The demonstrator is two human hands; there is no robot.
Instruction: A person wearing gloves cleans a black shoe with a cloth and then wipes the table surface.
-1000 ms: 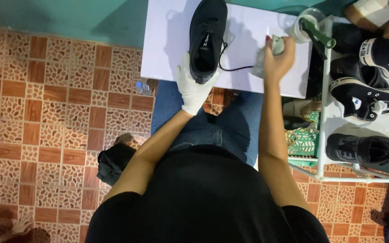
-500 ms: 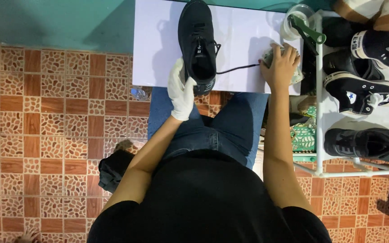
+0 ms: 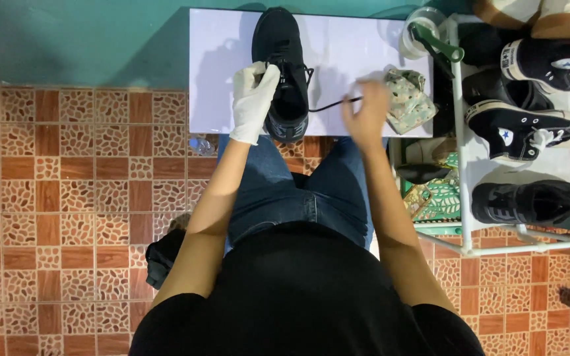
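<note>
Black mesh lace-up sneaker point(image 3: 284, 62) lies on the white rectangular tabletop point(image 3: 222, 72), left of centre. Long axis runs straight away from the person: heel at the near table edge, toe at the far edge by the teal wall point(image 3: 74, 39). Opening faces up.

Left hand point(image 3: 253, 102), in a white disposable glove, is clamped on the sneaker's left side, fingers wrapped at the collar. Right hand point(image 3: 366, 112), bare, is motion-blurred; fingers look pinched on the free end of a black shoelace point(image 3: 333, 104), which runs taut from the sneaker's eyelets to the right. Exact pinch point can't be resolved through the blur.

Just right of that hand: a crumpled pale patterned cloth point(image 3: 409, 99) on the table. Beyond it a clear round plastic container point(image 3: 422, 26) with a green-handled brush point(image 3: 438, 45) across it; contents unreadable.

White pipe-frame shoe rack point(image 3: 463, 165) to the right holds three black shoes: a high-top with white sole point(image 3: 549, 62), a low canvas one with white sole point(image 3: 522, 128), an all-black one point(image 3: 529, 203). Rack top is cut off by the frame edge.

Sneaker's heel is partly hidden by the glove. Person's torso blocks the floor point(image 3: 67, 198) below the table; a dark object point(image 3: 163, 257) by the left elbow is unidentifiable.
</note>
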